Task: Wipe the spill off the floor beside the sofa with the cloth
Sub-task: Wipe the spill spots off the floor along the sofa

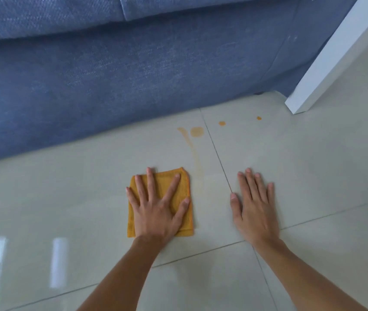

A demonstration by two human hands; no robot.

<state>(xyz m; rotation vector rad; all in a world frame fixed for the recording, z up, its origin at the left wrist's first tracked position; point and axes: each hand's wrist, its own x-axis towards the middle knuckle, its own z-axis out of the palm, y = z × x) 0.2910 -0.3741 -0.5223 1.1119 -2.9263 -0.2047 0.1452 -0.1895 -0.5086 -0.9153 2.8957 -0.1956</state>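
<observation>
The left hand lay flat on a folded orange cloth, fingers spread wide and pressing down on the fabric rather than gripping it. The cloth sat on the pale tiled floor, near the camera and a little left of centre, well short of the blue sofa that filled the far side of the scene. Just right of the cloth's edge, a faint orange streak of the spill ran from beside the cloth toward the sofa, ending near a round orange blot. Two smaller orange drops lay farther right, past a grout line, the farthest one close to the foot of a white panel leaning in at the far right. The right hand rested palm down on bare tile, right of the streak and apart from the cloth, its fingers straight and close together, holding nothing.
</observation>
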